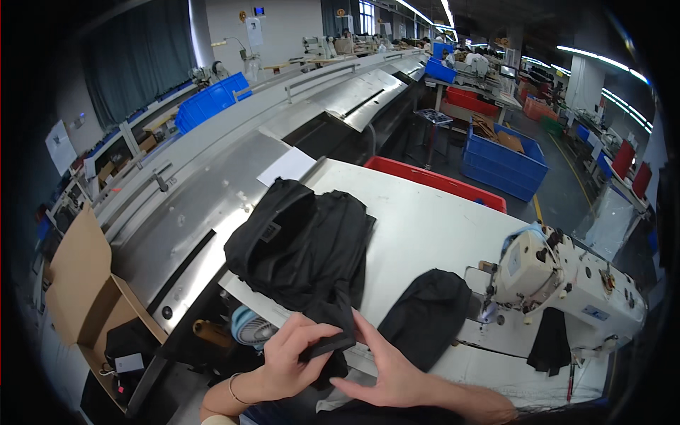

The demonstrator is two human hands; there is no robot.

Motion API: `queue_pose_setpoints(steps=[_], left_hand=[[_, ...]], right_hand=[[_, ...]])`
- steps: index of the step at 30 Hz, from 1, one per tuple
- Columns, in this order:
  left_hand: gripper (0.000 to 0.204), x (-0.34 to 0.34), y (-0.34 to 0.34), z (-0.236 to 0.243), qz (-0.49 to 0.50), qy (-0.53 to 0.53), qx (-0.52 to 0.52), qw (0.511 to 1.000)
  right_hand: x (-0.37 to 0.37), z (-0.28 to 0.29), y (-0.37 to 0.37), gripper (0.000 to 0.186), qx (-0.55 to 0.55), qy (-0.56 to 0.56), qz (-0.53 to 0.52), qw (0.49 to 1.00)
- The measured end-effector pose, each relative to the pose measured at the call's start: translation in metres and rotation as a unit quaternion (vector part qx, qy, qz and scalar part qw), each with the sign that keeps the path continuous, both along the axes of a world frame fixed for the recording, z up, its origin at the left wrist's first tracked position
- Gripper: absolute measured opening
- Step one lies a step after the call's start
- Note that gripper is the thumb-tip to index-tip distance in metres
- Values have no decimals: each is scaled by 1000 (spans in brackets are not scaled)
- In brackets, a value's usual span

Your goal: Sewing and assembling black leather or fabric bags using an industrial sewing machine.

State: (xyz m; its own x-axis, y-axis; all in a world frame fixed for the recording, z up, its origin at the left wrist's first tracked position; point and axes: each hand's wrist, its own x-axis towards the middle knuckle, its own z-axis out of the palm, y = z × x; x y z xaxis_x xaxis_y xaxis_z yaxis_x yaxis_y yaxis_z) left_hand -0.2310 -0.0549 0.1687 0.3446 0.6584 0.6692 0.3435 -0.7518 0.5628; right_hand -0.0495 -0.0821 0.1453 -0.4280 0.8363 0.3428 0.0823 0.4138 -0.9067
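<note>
One left hand's (289,360) pinching black fabric (334,344) left of the sewing machine (591,283), right hand (392,372) spread wide — loosen up and it'd slip.

Overhead tubes (602,60) glare, steel bench (202,205) gleams, and the dark, warped rim seems soft.

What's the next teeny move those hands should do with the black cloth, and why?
Maybe the right hand should gently close on the black cloth and smooth it flat. The left hand pinches it, while the right hand's thumb and fingers are spread apart beside it, so a second grip would probably steady the piece.
</note>
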Motion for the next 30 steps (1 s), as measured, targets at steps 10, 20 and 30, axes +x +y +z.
queue_pose_setpoints(steps=[10, 20, 30], left_hand=[[37, 37, -43, -45, -24, -30, 74, 997], [36, 28, -56, -44, -52, -33, 86, 994], [35, 26, -53, -46, -55, -26, 91, 994]], right_hand=[[30, -55, -68, 28, 189, 56, -421, 885], [44, -50, -86, 35, 257, 0, -417, 872], [43, -45, -88, 32, 257, -19, -407, 876]])
